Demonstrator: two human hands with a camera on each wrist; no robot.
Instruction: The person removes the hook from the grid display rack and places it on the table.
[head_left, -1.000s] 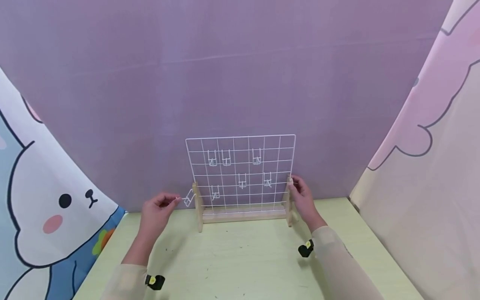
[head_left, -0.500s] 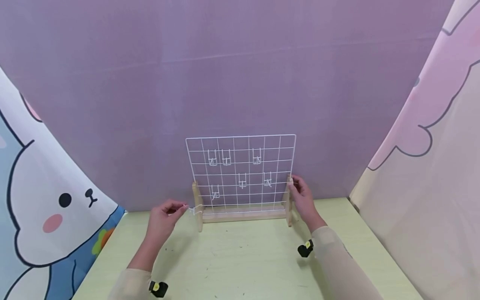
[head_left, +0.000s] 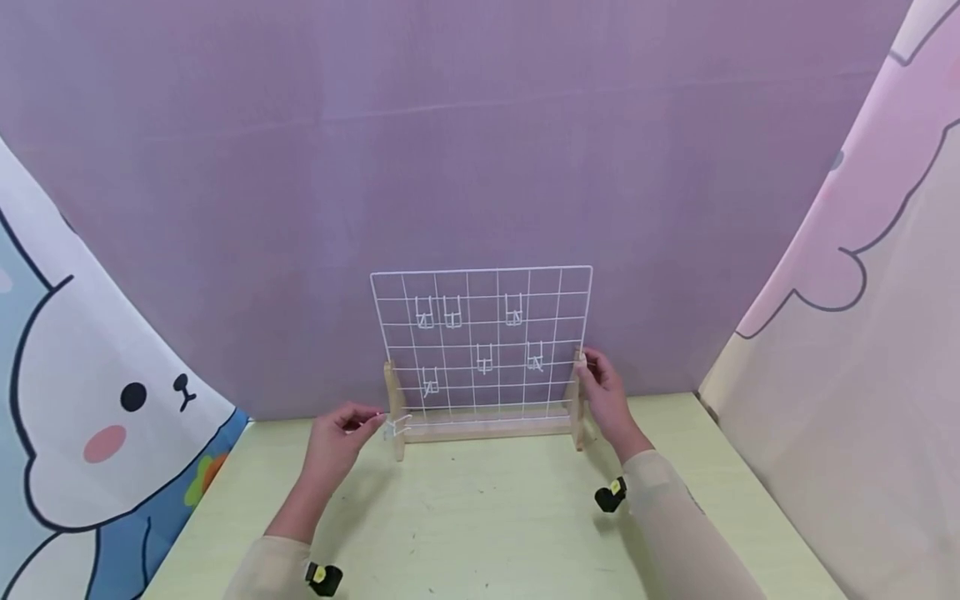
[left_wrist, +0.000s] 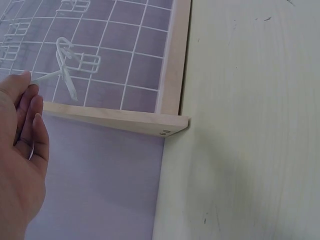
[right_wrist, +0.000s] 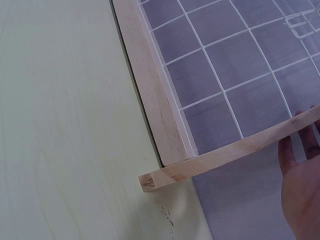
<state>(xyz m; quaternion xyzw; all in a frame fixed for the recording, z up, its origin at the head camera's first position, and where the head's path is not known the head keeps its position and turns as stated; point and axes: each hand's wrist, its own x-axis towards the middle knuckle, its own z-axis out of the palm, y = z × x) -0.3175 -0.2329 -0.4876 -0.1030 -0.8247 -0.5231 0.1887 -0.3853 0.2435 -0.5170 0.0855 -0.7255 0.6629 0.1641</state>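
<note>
My left hand [head_left: 335,446] pinches the stem of a white wire hook [left_wrist: 62,65] between thumb and forefinger. In the left wrist view the hook overlaps the white wire grid panel [head_left: 480,270], its prongs pointing away from my fingers. Seen from the head, it lies low across the left wooden post [head_left: 393,396]. At the far side, my right hand [head_left: 609,408] grips the right wooden post [right_wrist: 240,148], some fingers hidden behind it. Several similar hooks [head_left: 452,320] hang on the grid, which stands upright, leaning back slightly, above a wooden base bar [head_left: 487,432].
The stand rests near the back of a pale yellow-green table [head_left: 465,517]. Behind it hangs a purple cloth [head_left: 480,167]. Cloths with a cartoon rabbit [head_left: 67,417] on the left and pink cloud shapes [head_left: 870,217] on the right flank the table.
My left hand has moved right and down, bringing the hook from beside the left post to low across it. My right hand has stayed on the right post.
</note>
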